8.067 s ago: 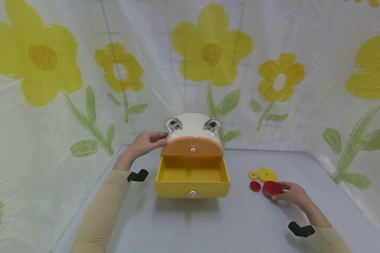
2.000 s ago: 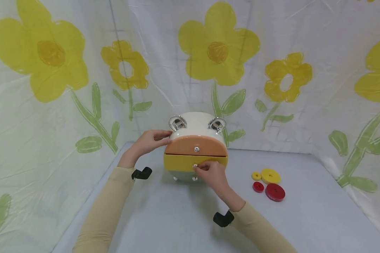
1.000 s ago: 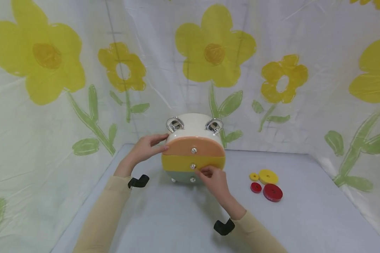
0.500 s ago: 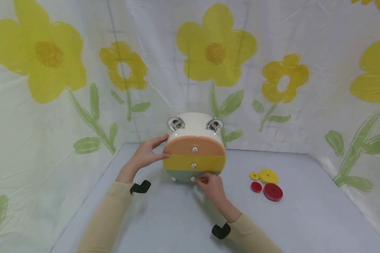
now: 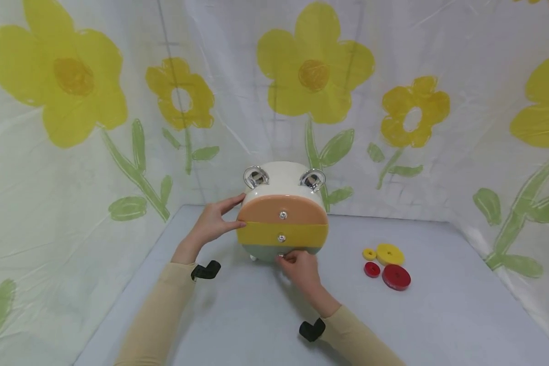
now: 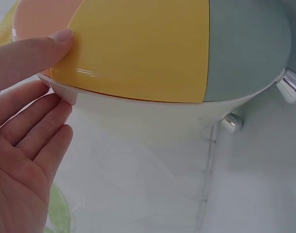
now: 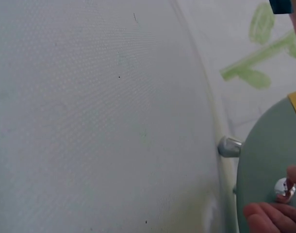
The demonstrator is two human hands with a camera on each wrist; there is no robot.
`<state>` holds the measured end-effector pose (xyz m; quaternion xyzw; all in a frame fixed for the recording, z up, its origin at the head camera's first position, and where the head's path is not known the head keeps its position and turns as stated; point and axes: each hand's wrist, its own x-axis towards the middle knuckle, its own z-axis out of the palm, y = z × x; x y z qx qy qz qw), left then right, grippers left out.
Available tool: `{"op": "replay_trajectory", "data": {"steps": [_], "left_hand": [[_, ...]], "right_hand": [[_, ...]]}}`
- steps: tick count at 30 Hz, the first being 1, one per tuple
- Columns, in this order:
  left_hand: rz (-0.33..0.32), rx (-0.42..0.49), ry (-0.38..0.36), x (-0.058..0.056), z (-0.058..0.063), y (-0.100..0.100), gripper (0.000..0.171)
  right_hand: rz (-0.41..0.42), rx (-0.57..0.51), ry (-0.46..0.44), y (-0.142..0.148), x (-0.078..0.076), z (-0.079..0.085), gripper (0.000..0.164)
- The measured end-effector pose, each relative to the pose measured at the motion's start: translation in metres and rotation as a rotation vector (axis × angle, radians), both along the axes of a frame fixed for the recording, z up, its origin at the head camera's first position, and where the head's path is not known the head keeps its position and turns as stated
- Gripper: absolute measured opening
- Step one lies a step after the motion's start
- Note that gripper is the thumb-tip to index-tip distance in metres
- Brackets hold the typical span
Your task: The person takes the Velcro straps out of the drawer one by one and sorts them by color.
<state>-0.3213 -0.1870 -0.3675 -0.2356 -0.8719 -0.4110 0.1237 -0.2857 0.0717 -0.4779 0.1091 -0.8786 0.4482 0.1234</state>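
A small frog-faced chest of drawers (image 5: 279, 180) stands on the table, its orange (image 5: 265, 207), yellow (image 5: 261, 235) and green (image 5: 258, 251) drawers all pushed in. My right hand (image 5: 301, 270) pinches the silver knob (image 7: 282, 187) of the green bottom drawer between thumb and fingers. At the chest's left side, my left hand (image 5: 210, 223) rests with thumb and index finger spread wide. In the left wrist view its thumb (image 6: 39, 53) lies on the front near the orange and yellow seam, while the other fingers touch the white side behind the rim.
To the right lie several round discs with holes: a large yellow one (image 5: 384, 248), a small yellow one (image 5: 369, 254), a small red one (image 5: 372, 269) and a large red one (image 5: 395, 280). A flower-printed curtain (image 5: 238, 142) hangs behind the table (image 5: 238, 325).
The yellow drawer, pulled out at first, has been pushed in. My right hand has left the large red disc, gone to the yellow drawer's knob, then down to the green one's. My left thumb has slid lower.
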Motion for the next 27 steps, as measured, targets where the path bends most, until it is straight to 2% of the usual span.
{"op": "replay_trajectory", "data": {"steps": [5,11,27], "left_hand": [[-0.008,0.022,-0.004,-0.0001,0.0000,-0.0005,0.069],[-0.019,0.044,-0.009,-0.0015,-0.0025,-0.0003,0.068],[-0.016,0.052,0.001,-0.0022,-0.0052,-0.0006,0.068]], "right_hand": [[-0.041,0.033,0.044,-0.0035,-0.0022,0.0015,0.023],[-0.076,0.003,0.002,-0.0050,-0.0012,0.0030,0.024],[-0.102,0.004,0.063,-0.0072,-0.0010,0.0022,0.025]]}}
